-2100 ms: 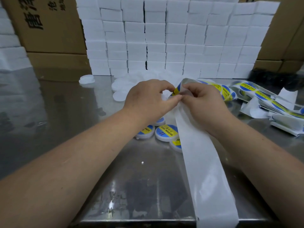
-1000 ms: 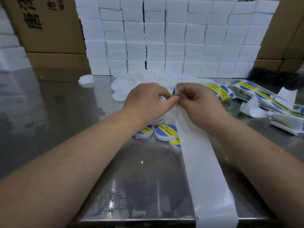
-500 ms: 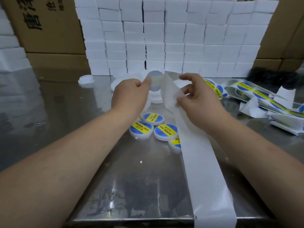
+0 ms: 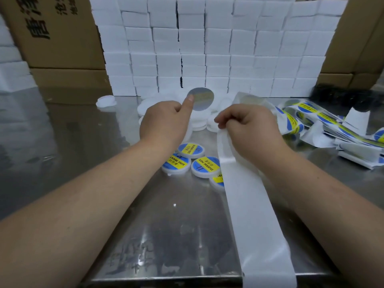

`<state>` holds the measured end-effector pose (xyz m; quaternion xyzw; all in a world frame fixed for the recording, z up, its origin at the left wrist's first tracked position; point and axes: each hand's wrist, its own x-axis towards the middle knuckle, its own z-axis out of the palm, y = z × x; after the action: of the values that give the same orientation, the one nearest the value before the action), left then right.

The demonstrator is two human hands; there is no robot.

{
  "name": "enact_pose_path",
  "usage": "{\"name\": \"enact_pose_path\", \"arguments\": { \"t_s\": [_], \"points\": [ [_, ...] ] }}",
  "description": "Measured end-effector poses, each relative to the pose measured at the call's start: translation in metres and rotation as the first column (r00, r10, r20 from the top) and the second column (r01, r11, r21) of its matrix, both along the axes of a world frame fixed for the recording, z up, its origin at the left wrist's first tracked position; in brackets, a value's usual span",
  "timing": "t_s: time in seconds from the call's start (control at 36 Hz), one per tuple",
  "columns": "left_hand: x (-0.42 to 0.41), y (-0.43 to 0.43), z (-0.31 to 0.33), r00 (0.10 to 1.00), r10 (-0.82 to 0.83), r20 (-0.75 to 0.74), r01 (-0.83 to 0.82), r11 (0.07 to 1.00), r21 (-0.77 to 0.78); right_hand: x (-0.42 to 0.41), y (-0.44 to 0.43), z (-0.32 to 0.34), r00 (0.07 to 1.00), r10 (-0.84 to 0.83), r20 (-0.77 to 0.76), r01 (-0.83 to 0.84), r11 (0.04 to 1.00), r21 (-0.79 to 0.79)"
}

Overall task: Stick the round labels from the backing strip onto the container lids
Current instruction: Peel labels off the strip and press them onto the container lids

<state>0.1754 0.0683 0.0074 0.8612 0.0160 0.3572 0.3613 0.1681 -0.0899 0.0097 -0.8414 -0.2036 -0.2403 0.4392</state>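
Note:
My left hand (image 4: 166, 123) pinches a peeled round label (image 4: 201, 99) at its edge, its grey sticky back facing me, above a heap of plain white lids (image 4: 199, 123). My right hand (image 4: 249, 125) grips the white backing strip (image 4: 253, 215), which runs down over the table's front edge. Several lids with blue and yellow labels (image 4: 205, 165) lie just below my hands; the strip partly covers one.
Unpeeled label strip (image 4: 324, 123) lies in loops at the right. A wall of white boxes (image 4: 218, 48) stands behind, with cardboard cartons (image 4: 54, 32) to the left. One lone white lid (image 4: 105, 101) sits on the steel table (image 4: 166, 235) at the left.
Both hands were together picking at the strip; the left hand has since pulled the label free and lifted it up and left, while the right hand drew the strip to the right.

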Motion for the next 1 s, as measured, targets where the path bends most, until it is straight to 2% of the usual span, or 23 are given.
{"name": "enact_pose_path", "arguments": {
  "t_s": [0.08, 0.19, 0.28, 0.42, 0.58, 0.72, 0.89, 1.0],
  "points": [
    [-0.003, -0.001, 0.001, 1.0, -0.01, 0.028, 0.01, 1.0, 0.008, 0.001, 0.001, -0.001, 0.995, 0.04, -0.095, -0.035, 0.998, 0.047],
    [-0.006, -0.004, 0.002, 0.999, -0.031, 0.031, 0.03, 0.998, 0.05, -0.001, -0.001, 0.004, 0.979, 0.101, -0.177, -0.052, 0.964, 0.262],
    [-0.007, -0.004, 0.002, 0.998, -0.056, 0.03, 0.054, 0.996, 0.074, 0.0, -0.002, 0.005, 0.974, 0.09, -0.207, -0.017, 0.944, 0.331],
    [-0.006, -0.004, 0.003, 0.997, -0.069, 0.035, 0.063, 0.989, 0.132, 0.001, 0.0, 0.006, 0.969, 0.023, -0.244, 0.062, 0.94, 0.336],
    [-0.006, -0.002, 0.003, 0.995, -0.084, 0.063, 0.07, 0.979, 0.191, -0.001, -0.001, 0.008, 0.947, 0.052, -0.316, 0.079, 0.918, 0.39],
    [-0.004, -0.001, 0.002, 0.996, -0.062, 0.064, 0.047, 0.976, 0.213, -0.001, -0.001, 0.009, 0.943, 0.03, -0.33, 0.1, 0.924, 0.37],
    [0.004, -0.004, 0.0, 0.998, 0.048, -0.04, -0.033, 0.953, 0.302, -0.001, 0.0, 0.006, 0.954, 0.007, -0.299, 0.102, 0.932, 0.347],
    [0.01, 0.003, 0.0, 0.989, 0.109, -0.096, -0.082, 0.965, 0.251, 0.001, -0.004, 0.008, 0.959, -0.057, -0.278, 0.159, 0.919, 0.361]
  ]
}}
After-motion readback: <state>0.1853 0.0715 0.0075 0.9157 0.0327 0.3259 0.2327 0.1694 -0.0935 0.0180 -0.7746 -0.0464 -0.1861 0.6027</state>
